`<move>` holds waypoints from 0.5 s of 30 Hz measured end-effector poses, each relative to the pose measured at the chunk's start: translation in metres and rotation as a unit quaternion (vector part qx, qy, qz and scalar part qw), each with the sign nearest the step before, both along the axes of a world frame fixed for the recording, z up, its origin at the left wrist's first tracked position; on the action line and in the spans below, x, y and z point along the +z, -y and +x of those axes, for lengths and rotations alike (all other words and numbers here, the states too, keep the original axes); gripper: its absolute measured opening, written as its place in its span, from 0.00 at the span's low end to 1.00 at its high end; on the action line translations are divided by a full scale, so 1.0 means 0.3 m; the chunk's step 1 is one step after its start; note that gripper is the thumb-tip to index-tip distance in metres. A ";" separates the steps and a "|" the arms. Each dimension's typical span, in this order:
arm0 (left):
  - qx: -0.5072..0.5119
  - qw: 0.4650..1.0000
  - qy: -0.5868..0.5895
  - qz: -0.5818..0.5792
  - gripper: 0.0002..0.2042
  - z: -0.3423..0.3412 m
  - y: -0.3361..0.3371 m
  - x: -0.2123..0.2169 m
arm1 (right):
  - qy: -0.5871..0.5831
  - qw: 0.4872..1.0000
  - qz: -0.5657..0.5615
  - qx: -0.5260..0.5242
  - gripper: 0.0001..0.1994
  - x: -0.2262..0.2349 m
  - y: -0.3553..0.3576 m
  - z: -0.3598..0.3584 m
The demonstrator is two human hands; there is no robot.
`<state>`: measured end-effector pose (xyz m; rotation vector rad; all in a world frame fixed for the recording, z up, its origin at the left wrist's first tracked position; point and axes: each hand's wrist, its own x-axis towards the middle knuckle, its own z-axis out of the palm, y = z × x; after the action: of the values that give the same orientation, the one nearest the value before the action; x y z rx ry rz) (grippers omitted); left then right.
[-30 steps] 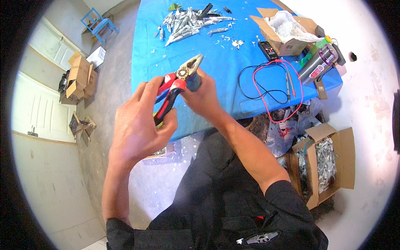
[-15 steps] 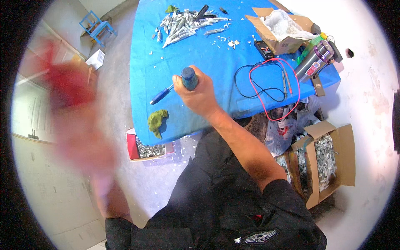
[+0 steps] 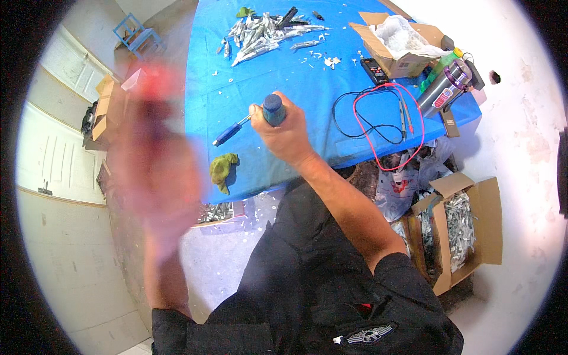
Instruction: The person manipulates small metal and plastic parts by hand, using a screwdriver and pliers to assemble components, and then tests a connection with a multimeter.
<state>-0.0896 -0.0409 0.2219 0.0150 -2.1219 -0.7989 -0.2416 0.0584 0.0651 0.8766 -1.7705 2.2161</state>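
Observation:
On the near part of the blue-covered table (image 3: 254,83), my right hand (image 3: 287,139) is closed around a dark blue, round-topped handle (image 3: 273,107) that points up. What lies below the fist is hidden. Beside that hand is a blue-handled screwdriver (image 3: 226,135) with a thin metal shaft. My left hand (image 3: 163,171) is raised beyond the table's left edge and heavily smeared by motion. A red thing (image 3: 155,83), also blurred, is at its far end and appears held in it; its kind cannot be made out. A crumpled green cloth (image 3: 222,170) lies near the table's front edge.
Silvery slim parts (image 3: 263,35) are heaped at the far side. To the right stand an open carton (image 3: 405,64), a steel flask (image 3: 444,89) and a meter (image 3: 374,70) with red and black leads. Below are a carton of metal pieces (image 3: 488,231) and a smaller box (image 3: 236,212).
My left hand has swung right with the red thing, closer to the table's edge. My right hand stays around the upright handle, almost unmoved.

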 end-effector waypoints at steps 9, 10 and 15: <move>0.060 0.984 0.140 -0.095 0.28 0.035 -0.016 -0.016 | 0.041 0.999 -0.031 -0.010 0.13 -0.024 -0.012 0.000; 0.058 0.985 0.144 -0.080 0.28 0.050 -0.008 -0.013 | 0.073 0.996 -0.058 -0.011 0.13 -0.007 -0.028 0.002; 0.054 0.973 0.164 0.150 0.24 0.122 0.145 -0.210 | 0.178 0.948 -0.258 0.059 0.11 0.130 -0.202 -0.029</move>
<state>-0.0530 -0.0844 0.1588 0.4465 -2.2589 -1.1064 -0.2504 0.1190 0.1040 0.4986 -1.1541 2.8621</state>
